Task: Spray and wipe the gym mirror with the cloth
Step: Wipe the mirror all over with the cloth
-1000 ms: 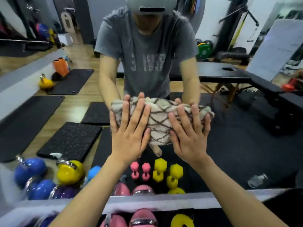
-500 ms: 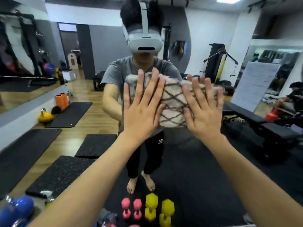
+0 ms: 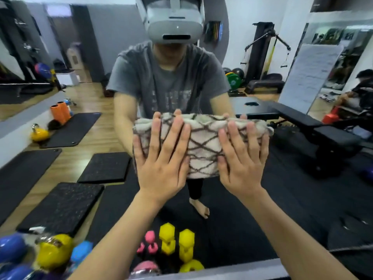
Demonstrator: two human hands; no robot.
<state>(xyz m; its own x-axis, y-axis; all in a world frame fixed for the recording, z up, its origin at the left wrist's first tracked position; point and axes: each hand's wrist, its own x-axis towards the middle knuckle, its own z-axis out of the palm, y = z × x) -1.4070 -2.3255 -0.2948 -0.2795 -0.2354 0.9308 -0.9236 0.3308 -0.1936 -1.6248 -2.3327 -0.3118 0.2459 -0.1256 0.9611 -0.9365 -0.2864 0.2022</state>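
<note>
2 hands: both flat on the cloth, fingers straight and spread, pressing it against the mirror.
Left hand: open palm on the left half of the cloth, fingertips reaching its top edge.
Right hand: open palm on the right half of the cloth, fingers pointing up, not curled round it.
Cloth: cream with a brown diamond pattern, folded into a wide band, lying between the hands and the glass, its middle showing between the 2 hands.
Mirror: fills most of the view; the cloth sits near its middle, well above the grey bottom edge.
Reflection: a person in a grey T-shirt with a white headset, arms reaching to the cloth from behind.
Below the cloth: 2 yellow dumbbells and 1 pink dumbbell, seen in the glass on a black floor mat.
Lower left of the cloth: yellow kettlebell and blue weights, blurred.
Left of the cloth: black mats on a wood floor, orange rollers farther back.
Right of the cloth: black bench and a whiteboard behind it.
</note>
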